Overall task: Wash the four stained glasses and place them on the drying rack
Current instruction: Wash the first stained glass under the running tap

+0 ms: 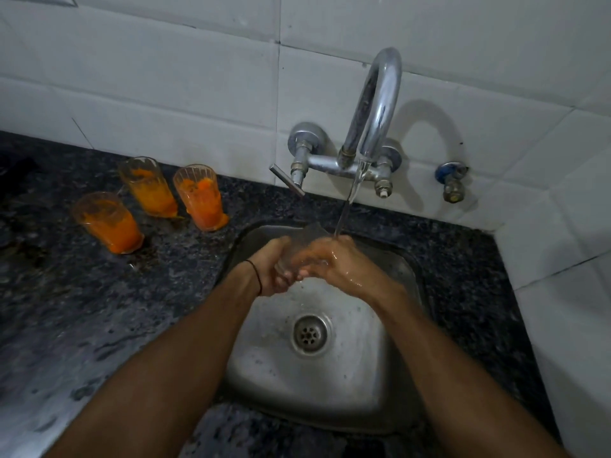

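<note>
- two bare forearms come in from the bottom edge and meet over the sink (330, 395); one thin dark band (256, 275) circles the left wrist.
- left hand (271, 264) is at the left side of one clear glass (308, 235), its fingers (285, 280) curled round the lower part of the glass.
- right hand (335, 261), wet and shiny, is at the right side of the same glass, its fingers wrapped across the wall of the glass and overlapping those of the left hand.
- clear glass is held by both hands above the basin, near the back rim of the sink, tilted with its mouth up and toward the wall.
- one thin water stream (347, 206) falls from the tap (378, 104) and lands at the right edge of the glass, on the right hand.
- one round drain (310, 333) sits in the middle of the basin, below the hands.
- tap is a curved chrome spout fixed to the white tiled wall (165, 77), with one lever handle (287, 184) jutting out on its left.
- one smaller valve (453, 183) with a blue part sits on the wall further right.
- three stained glasses stand upright on the dark speckled surface (99, 309), left of the sink and apart from it, all smeared orange: one nearer (110, 224), two behind it by the wall (150, 186) (201, 196), just beside each other.
- orange residue pools at the foot of each of the three.
</note>
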